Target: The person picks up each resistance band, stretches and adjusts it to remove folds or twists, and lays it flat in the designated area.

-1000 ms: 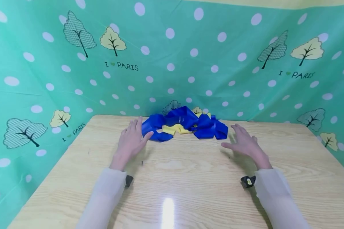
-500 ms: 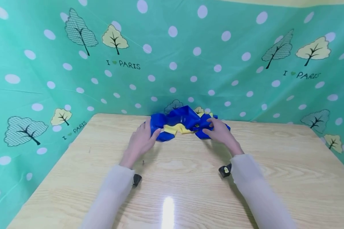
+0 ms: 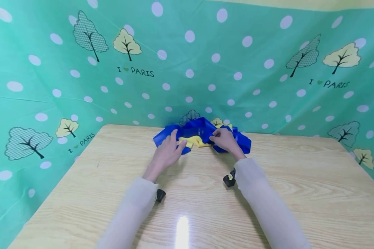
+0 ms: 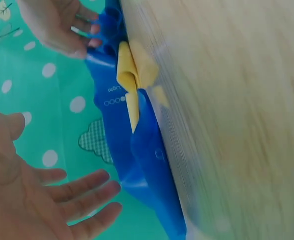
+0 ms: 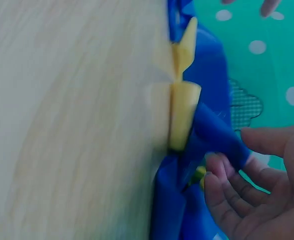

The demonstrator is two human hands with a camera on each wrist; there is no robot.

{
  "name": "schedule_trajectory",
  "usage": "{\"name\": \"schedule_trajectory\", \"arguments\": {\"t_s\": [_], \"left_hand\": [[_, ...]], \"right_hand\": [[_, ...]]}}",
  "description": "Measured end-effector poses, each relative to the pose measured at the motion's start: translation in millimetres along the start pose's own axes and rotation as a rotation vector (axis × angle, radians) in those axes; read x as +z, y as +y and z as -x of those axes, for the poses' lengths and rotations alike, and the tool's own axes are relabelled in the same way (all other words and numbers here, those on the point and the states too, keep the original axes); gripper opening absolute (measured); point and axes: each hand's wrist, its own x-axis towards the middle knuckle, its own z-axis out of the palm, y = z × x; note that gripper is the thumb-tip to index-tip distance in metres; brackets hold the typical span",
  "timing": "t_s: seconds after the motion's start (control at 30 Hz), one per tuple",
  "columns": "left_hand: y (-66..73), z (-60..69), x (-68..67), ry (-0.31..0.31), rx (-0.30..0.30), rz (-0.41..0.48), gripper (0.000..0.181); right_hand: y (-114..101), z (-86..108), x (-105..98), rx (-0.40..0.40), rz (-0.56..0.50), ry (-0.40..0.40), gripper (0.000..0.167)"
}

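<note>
A blue band (image 3: 194,128) with small pale print lies crumpled near the table's back edge, and a yellow band (image 3: 194,141) is folded in among it. My left hand (image 3: 167,152) is at the left part of the blue band; the left wrist view shows this hand (image 4: 52,195) with fingers spread and nothing between them. My right hand (image 3: 225,140) is at the right of the middle. In the right wrist view the right hand (image 5: 266,185) has its fingers bent around an edge of the blue band (image 5: 216,132), which rises there in a fold.
The wooden table (image 3: 190,193) runs from the bands toward me, with a bright light reflection near its front. Behind it and at both sides hangs a green cloth (image 3: 174,45) with white dots and printed trees. A black wrist camera (image 3: 229,178) sits below my right hand.
My right hand has moved left and inward from beside the bands and now pinches the blue band. My left hand has moved slightly right. The left end of the blue band lies a little flatter.
</note>
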Motion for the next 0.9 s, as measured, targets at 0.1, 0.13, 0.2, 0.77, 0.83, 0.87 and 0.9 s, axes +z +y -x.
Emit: {"name": "schedule_trajectory", "arguments": {"t_s": [0.1,0.13,0.2,0.77,0.83,0.87,0.9], "left_hand": [[7.2,0.1,3.2,-0.016,0.003,0.046,0.069],[9.4,0.1,4.2,-0.02,0.002,0.065,0.069],[13.3,-0.2,6.4,-0.023,-0.004,0.11,0.067],[35.3,10.3,12.5,-0.14,-0.213,0.888,0.052],[34.7,11.3,14.7,-0.135,-0.259,0.969,0.048],[34.3,11.7,16.0,-0.127,-0.282,1.003,0.045],[34.1,12.0,17.3,-0.111,-0.304,1.035,0.041]], "right_hand": [[-5.0,0.4,-0.4,0.031,-0.151,0.021,0.023],[-7.4,1.0,-0.9,0.035,-0.202,0.025,0.023],[-13.3,3.1,-2.0,0.04,-0.308,0.033,0.026],[-44.2,49.5,22.2,0.163,-0.793,0.086,0.047],[-42.0,55.1,31.2,0.174,-0.836,0.091,0.05],[-40.6,57.9,35.8,0.18,-0.853,0.091,0.051],[-39.3,60.4,40.4,0.183,-0.869,0.089,0.051]]}}
